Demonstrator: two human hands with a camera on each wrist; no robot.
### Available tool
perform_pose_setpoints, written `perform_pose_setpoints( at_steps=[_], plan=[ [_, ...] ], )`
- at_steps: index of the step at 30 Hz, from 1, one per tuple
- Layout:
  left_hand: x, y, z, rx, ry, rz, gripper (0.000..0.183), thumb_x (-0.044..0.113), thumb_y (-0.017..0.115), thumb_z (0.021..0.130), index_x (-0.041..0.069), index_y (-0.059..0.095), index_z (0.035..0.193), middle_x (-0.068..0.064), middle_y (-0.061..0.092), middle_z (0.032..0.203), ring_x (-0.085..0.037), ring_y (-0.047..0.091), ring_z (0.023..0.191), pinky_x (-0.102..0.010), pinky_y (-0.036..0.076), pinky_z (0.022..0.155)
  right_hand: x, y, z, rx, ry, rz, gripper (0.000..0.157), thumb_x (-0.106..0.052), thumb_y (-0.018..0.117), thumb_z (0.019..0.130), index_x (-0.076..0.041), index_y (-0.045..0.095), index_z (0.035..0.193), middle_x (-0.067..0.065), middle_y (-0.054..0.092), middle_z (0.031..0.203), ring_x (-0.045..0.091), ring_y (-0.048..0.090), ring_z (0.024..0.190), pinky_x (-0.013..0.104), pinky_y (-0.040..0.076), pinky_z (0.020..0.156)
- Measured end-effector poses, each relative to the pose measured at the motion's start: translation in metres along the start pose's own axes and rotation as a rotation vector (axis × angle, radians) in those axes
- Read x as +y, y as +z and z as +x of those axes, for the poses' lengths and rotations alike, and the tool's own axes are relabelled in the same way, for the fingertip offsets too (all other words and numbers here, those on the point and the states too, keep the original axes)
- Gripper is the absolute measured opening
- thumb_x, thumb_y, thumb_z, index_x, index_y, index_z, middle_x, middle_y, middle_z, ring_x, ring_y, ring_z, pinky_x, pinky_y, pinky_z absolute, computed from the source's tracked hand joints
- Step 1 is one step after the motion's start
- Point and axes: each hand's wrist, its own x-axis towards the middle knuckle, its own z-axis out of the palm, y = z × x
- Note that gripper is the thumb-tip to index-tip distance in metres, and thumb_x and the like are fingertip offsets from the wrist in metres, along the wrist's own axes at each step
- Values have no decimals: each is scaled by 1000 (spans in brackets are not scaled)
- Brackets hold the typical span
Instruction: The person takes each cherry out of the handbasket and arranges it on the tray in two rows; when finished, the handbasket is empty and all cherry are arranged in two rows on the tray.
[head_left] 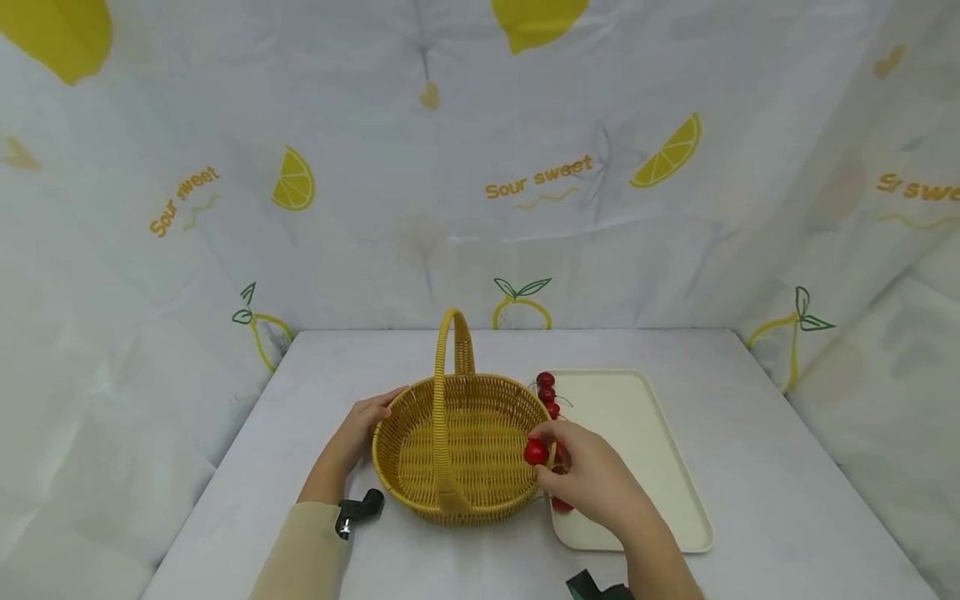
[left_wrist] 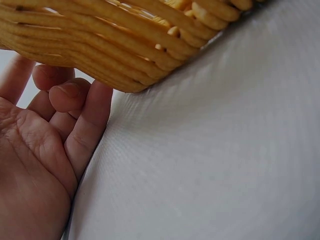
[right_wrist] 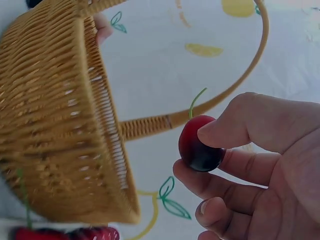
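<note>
A yellow-brown wicker basket (head_left: 480,500) with a tall arched handle stands upright on the table. At its left side my left hand (head_left: 369,421) grips the rim, thumb at the top edge and fingers against the outer weave (left_wrist: 100,45). Between thumb and fingertips my right hand (head_left: 592,471) pinches a red cherry (head_left: 536,452), held over the basket's right rim. A thin green stem shows on that cherry (right_wrist: 200,142) in the right wrist view. Along the left edge of the cream tray (head_left: 637,450) lie several more cherries (head_left: 547,394), partly hidden by my right hand.
The tray lies flat to the right of the basket, close against it. A white cloth (head_left: 780,492) covers the table. Behind it hangs a white curtain (head_left: 375,233) printed with lemons.
</note>
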Motion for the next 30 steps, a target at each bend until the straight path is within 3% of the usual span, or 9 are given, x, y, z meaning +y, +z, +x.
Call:
perform_pose_setpoints(
  at_steps=[7, 15, 19, 24, 30],
  plan=[
    [-1, 0, 1, 15, -10, -2, 63, 24, 54, 86, 14, 57, 148, -6, 55, 150, -30, 38, 147, -56, 19, 120, 28, -2, -23, 31, 67, -43, 39, -5, 77, 78, -19, 68, 113, -6, 59, 90, 12, 45, 66, 28, 37, 56],
    [-1, -1, 1, 15, -3, 8, 63, 21, 53, 86, 13, 56, 149, -7, 54, 150, -30, 38, 147, -55, 19, 120, 58, 11, -42, -10, 105, -96, 39, -7, 82, 77, -18, 69, 111, -9, 61, 93, 9, 43, 61, 27, 38, 55],
    [-1, -1, 1, 18, 1, 2, 63, 19, 53, 86, 12, 56, 148, -7, 54, 150, -30, 37, 147, -54, 18, 120, 70, 19, -48, -53, 119, -135, 36, -12, 85, 77, -18, 70, 110, -9, 65, 100, 11, 52, 71, 28, 48, 64],
    [0, 1, 1, 14, -1, 5, 63, 21, 52, 86, 15, 57, 148, -5, 55, 150, -29, 38, 147, -55, 18, 120, 79, 31, -52, -53, 79, -212, 33, -14, 86, 77, -21, 71, 105, -11, 64, 104, 10, 59, 89, 37, 56, 79],
    [1, 2, -2, 17, -3, -5, 62, 21, 53, 86, 16, 58, 148, -4, 55, 150, -29, 38, 147, -55, 18, 120, 85, 45, -55, 30, 7, -273, 32, -14, 84, 75, -24, 73, 104, -17, 51, 89, 2, 48, 77, 25, 47, 67]
  ],
)
